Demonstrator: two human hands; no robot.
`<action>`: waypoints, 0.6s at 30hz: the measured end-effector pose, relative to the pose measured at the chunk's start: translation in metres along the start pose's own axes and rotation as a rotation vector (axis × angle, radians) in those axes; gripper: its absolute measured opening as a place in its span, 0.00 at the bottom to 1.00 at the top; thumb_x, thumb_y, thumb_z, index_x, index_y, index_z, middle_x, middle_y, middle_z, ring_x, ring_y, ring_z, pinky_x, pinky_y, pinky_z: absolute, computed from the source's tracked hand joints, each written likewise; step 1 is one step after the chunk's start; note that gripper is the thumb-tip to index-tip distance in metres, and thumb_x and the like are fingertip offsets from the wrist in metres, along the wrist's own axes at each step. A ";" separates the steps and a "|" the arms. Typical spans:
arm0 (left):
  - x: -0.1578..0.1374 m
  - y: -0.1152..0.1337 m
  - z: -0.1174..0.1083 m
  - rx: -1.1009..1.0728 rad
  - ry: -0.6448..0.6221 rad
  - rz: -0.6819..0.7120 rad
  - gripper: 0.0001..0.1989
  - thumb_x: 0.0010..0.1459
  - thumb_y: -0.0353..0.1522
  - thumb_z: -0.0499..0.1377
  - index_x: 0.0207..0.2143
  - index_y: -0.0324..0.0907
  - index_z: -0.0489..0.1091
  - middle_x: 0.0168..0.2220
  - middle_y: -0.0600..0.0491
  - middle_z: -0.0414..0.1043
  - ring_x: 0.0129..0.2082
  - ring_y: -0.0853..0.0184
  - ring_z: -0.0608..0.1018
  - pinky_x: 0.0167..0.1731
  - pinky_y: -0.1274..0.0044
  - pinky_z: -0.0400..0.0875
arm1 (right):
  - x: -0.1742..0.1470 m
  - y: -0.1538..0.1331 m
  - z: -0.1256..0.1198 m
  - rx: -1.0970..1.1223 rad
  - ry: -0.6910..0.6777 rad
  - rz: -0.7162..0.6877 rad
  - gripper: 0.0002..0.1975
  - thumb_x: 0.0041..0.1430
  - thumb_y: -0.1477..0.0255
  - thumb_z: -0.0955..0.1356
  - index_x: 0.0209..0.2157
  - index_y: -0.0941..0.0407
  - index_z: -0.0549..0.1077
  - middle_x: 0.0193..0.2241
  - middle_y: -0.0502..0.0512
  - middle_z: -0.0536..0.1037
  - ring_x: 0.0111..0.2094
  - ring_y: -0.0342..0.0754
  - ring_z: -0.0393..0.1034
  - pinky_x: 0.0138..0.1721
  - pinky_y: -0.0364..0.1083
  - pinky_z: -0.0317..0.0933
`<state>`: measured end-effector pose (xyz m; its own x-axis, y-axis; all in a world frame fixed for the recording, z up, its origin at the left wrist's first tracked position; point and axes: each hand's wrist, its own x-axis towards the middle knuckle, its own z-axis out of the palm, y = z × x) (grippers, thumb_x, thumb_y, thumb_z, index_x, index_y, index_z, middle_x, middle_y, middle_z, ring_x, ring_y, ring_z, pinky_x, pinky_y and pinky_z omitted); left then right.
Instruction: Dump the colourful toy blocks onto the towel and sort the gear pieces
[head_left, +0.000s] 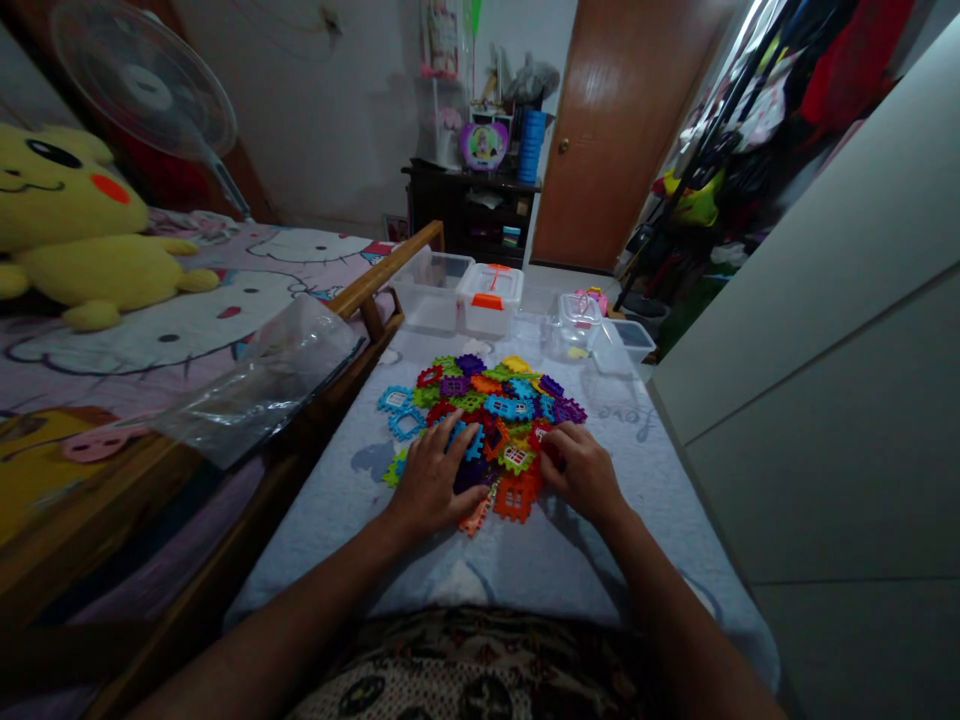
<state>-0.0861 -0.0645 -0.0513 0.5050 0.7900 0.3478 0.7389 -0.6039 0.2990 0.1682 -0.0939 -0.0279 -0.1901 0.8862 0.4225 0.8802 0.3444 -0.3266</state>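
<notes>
A heap of colourful plastic interlocking building pieces (pixel 514 410) lies in the middle of the cloth-covered table. The pieces are flat squares with notched edges, some with window-like grids. My left hand (pixel 429 480) rests on the near left side of the heap, its fingers spread, near a blue piece (pixel 471 440). At the right edge of the heap my right hand (pixel 585 470) is closed, with curled fingers beside a red piece (pixel 540 434). What its fingertips hold, if anything, is hidden. An orange window piece (pixel 516 497) lies between the two hands.
Clear plastic boxes stand at the far end of the table, one with an orange-handled lid (pixel 491 290). On the left, a wooden bed rail (pixel 352 300) runs alongside, with a clear plastic bag (pixel 262 380) over it. A white cabinet (pixel 825 400) borders the right side.
</notes>
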 end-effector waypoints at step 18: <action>0.033 0.001 0.013 -0.041 0.145 -0.161 0.48 0.55 0.49 0.60 0.68 0.38 0.41 0.64 0.36 0.56 0.64 0.47 0.59 0.61 0.56 0.53 | 0.088 -0.035 0.025 0.316 -0.038 -0.155 0.12 0.68 0.69 0.62 0.43 0.55 0.76 0.49 0.60 0.74 0.51 0.50 0.67 0.56 0.50 0.59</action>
<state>-0.0635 -0.0374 -0.0509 0.3099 0.8549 0.4161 0.7844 -0.4772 0.3963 0.1101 -0.0207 -0.0003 -0.3322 0.8247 0.4577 0.6629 0.5493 -0.5088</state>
